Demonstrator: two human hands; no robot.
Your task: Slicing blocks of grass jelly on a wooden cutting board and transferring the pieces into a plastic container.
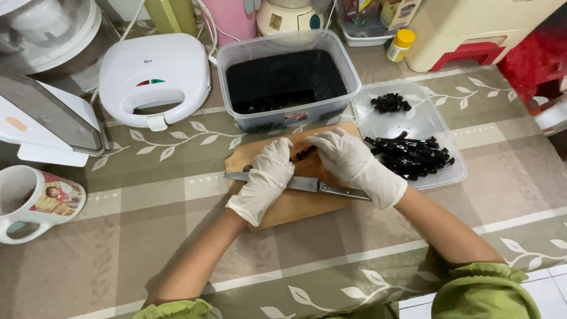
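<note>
Both my hands wear white gloves and meet over a wooden cutting board [301,207]. My left hand [266,177] and my right hand [354,162] pinch a few black jelly strips [305,153] between their fingertips on the board. A kitchen knife [319,187] lies flat on the board under my wrists, blade pointing left; neither hand holds it. To the right a clear plastic lid [422,121] carries a pile of cut black jelly strips [410,156] and a small heap of black cubes [390,103].
Behind the board stands a clear tub [289,80] of black jelly. A white sandwich maker [153,77] sits at the back left, a printed mug [32,201] at the left edge. Small appliances and jars line the back of the table.
</note>
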